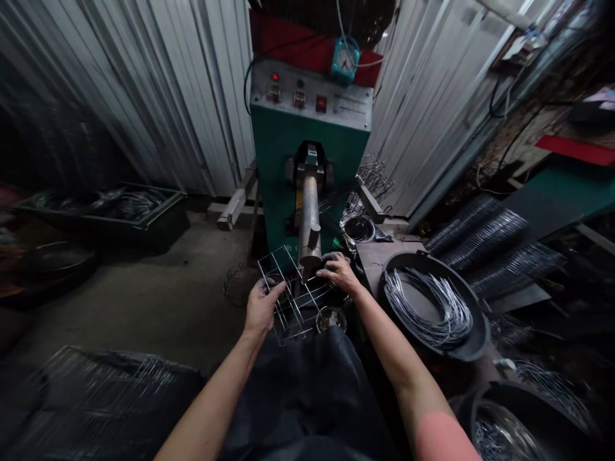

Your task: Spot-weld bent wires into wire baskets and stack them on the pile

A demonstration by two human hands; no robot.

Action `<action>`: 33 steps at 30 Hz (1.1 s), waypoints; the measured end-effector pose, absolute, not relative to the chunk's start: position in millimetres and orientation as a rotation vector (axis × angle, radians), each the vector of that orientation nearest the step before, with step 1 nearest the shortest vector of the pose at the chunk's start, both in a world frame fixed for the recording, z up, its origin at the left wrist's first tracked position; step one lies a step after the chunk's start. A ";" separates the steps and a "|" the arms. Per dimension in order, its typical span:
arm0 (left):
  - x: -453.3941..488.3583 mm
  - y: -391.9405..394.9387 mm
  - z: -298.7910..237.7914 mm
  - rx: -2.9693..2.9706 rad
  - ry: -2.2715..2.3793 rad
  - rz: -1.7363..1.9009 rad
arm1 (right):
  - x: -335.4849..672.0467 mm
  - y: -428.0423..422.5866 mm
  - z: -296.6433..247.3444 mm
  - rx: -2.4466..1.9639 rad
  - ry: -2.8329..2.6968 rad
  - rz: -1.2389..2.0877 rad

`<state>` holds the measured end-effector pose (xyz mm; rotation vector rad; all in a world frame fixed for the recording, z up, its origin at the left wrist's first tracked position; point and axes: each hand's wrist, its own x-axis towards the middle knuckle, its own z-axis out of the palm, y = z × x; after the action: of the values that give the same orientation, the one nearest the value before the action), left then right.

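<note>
My left hand (262,307) is closed on the left side of a wire frame (294,315), a bent grid of thin metal rods. The frame sits tilted under the tip of a machine's thick metal arm (311,221), which looks like a spot welder's. My right hand (340,272) is just right of that tip, fingers bent and pinched at the frame's right part; the exact grip is partly hidden. Behind the arm stands the green machine body (269,147) with switches and a lit red light on top. A small round bowl (330,318) sits below the frame.
To my right, a black pan (483,320) holds a coil of wire rings (427,307), with another pan (542,410) of metal pieces nearer. Bundled wire rings (485,237) lie behind them. At left are a green tray (163,214) and a stack of wire grids (110,390).
</note>
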<state>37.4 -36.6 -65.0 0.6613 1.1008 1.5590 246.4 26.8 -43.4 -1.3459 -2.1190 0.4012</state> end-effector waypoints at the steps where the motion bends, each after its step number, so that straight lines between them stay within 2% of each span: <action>1: 37.6 -36.3 -64.9 0.657 1.095 1.550 | 246.3 27.5 -44.0 -1.350 -2.114 0.402; 10: 34.2 -33.9 -67.9 0.673 1.071 1.493 | 244.3 24.0 -40.5 -1.374 -2.121 0.410; 19: 3.1 -93.1 -86.9 0.783 1.045 1.460 | 228.3 -57.8 -33.6 -1.359 -2.250 0.244; 28: -30.8 -140.3 -58.0 0.609 0.857 1.365 | 221.7 -109.2 28.8 -1.053 -2.265 0.075; 33: -41.5 -160.5 -52.3 0.565 0.783 1.268 | 211.9 -128.3 49.3 -1.027 -2.269 -0.023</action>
<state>-41.5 -160.5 -52.3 0.5645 0.7827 1.2681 211.9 -128.3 49.3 -1.0273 -2.2688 -0.0228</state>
